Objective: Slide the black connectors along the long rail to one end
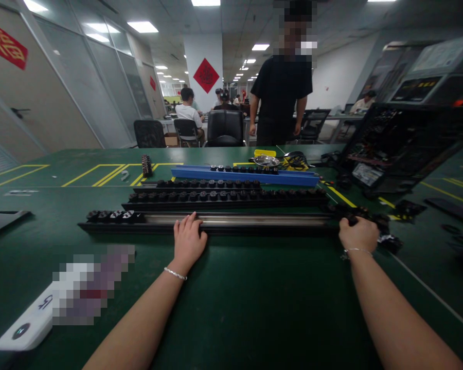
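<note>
A long black channel (270,229) lies across the green table in front of me, a bare metallic strip running along its inside. Several black rollers (116,216) sit in a row at its left end. My left hand (189,237) rests on the channel left of its middle, fingers stretched over the near edge. At the right end, my right hand (359,235) has its fingers closed around a small black part (351,221), mostly hidden by them. Loose black pieces (389,241) lie beside that hand.
Behind stand black roller strips (224,196) and a blue channel (247,176) with rollers. A metal bowl (266,161) is farther back. A white device (27,321) lies front left; an open machine case (386,139) stands right. A person (281,97) stands across the table.
</note>
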Demonstrator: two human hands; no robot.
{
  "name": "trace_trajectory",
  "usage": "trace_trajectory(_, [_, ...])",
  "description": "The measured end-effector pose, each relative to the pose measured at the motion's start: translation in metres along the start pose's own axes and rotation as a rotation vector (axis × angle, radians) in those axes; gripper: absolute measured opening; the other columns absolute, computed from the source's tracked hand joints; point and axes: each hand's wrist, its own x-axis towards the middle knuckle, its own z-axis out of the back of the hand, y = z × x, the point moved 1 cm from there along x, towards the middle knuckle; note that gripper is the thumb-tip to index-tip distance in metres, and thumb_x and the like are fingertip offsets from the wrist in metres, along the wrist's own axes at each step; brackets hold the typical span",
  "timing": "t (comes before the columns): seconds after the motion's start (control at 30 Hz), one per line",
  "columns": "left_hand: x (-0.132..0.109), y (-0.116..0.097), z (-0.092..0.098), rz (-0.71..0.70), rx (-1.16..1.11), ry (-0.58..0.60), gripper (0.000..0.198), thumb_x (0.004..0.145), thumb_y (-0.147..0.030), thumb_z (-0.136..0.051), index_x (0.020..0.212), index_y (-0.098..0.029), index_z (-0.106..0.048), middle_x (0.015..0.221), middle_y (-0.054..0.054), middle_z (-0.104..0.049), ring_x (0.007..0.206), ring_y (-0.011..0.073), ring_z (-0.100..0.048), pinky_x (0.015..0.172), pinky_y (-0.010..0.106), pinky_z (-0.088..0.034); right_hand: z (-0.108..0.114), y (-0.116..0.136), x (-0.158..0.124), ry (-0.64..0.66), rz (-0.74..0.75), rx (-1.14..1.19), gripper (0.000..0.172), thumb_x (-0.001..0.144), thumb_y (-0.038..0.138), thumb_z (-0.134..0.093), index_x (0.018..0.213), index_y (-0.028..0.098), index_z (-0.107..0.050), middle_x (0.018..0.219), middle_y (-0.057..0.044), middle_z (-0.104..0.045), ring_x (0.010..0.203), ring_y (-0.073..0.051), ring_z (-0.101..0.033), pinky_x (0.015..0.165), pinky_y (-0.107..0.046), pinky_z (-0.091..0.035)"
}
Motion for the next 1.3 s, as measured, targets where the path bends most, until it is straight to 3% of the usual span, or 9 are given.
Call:
trace_trajectory(0.37, [0.000,0.000,0.000,0.005,-0.004,0.008,0.032,0.079,-0.026,-0.045,0.106,-0.019,-0.061,0.136,0.009,-0.051,0.128,0.0274,-0.041,0.110,0.050,-0.023,0.005,-0.030,0.007,-0.043,-0.006,-0.060,0.043,0.077,0.035,-0.047,0.096,0.003,-0.069,0.085,-0.023,-0.062,0.082,-0.029,-0.051,0.068,-0.037,-0.034])
trace_trajectory(0.6, [0.001,0.001,0.001,-0.006,-0.032,0.011,0.036,0.079,-0.024,-0.045,0.112,-0.019,-0.057,0.135,0.009,-0.052,0.126,0.0272,-0.042,0.110,0.051,-0.023,-0.006,-0.053,-0.007,0.087,-0.045,-0.138,0.046,0.071,0.044,-0.049,0.094,0.010,-0.071,0.089,-0.021,-0.063,0.085,-0.031,-0.054,0.069,-0.039,-0.037])
trace_trajectory(0.77, [0.003,0.008,0.003,-0.007,-0.084,0.007,0.037,0.079,-0.024,-0.046,0.114,-0.018,-0.056,0.131,0.010,-0.055,0.124,0.0269,-0.045,0.109,0.050,-0.025,-0.006,-0.055,-0.013,0.012,-0.087,-0.105,0.048,0.070,0.041,-0.051,0.100,0.007,-0.068,0.103,-0.028,-0.059,0.095,-0.037,-0.052,0.071,-0.045,-0.039])
trace_trajectory(0.87, [0.007,0.013,0.004,-0.024,-0.117,-0.008,0.035,0.080,-0.025,-0.046,0.112,-0.016,-0.057,0.126,0.011,-0.059,0.122,0.0266,-0.047,0.107,0.046,-0.030,-0.002,-0.040,-0.018,-0.157,-0.026,-0.027,0.049,0.072,0.034,-0.049,0.108,0.005,-0.063,0.108,-0.027,-0.058,0.101,-0.036,-0.051,0.080,-0.046,-0.040])
trace_trajectory(0.97, [0.014,0.017,0.007,-0.038,-0.157,-0.034,0.031,0.081,-0.026,-0.045,0.108,-0.016,-0.058,0.119,0.011,-0.062,0.118,0.0257,-0.050,0.105,0.043,-0.034,0.001,-0.011,-0.026,-0.236,0.199,0.073,0.045,0.073,0.026,-0.046,0.109,0.005,-0.062,0.106,-0.022,-0.060,0.102,-0.031,-0.053,0.089,-0.044,-0.039])
trace_trajectory(1.07, [0.025,0.027,0.015,0.003,-0.173,-0.035,0.031,0.081,-0.027,-0.044,0.106,-0.016,-0.059,0.112,0.011,-0.064,0.110,0.0249,-0.054,0.100,0.041,-0.038,-0.002,0.027,-0.041,-0.148,0.467,0.141,0.041,0.078,0.026,-0.042,0.110,0.008,-0.061,0.109,-0.018,-0.061,0.105,-0.026,-0.052,0.094,-0.041,-0.038])
trace_trajectory(1.13, [0.034,0.042,0.025,0.058,-0.120,-0.007,0.031,0.081,-0.029,-0.044,0.105,-0.016,-0.059,0.109,0.011,-0.064,0.108,0.0258,-0.054,0.098,0.040,-0.039,-0.007,0.050,-0.054,-0.071,0.564,0.169,0.041,0.082,0.028,-0.039,0.112,0.011,-0.061,0.113,-0.015,-0.061,0.109,-0.025,-0.051,0.097,-0.039,-0.037])
trace_trajectory(1.3, [0.049,0.104,0.062,0.392,0.095,-0.009,0.039,0.081,-0.036,-0.045,0.110,-0.014,-0.057,0.113,0.016,-0.059,0.110,0.0323,-0.050,0.093,0.044,-0.041,-0.016,0.079,-0.077,0.072,0.527,0.111,0.043,0.087,0.028,-0.030,0.115,0.019,-0.062,0.122,-0.008,-0.060,0.118,-0.024,-0.046,0.105,-0.048,-0.023])
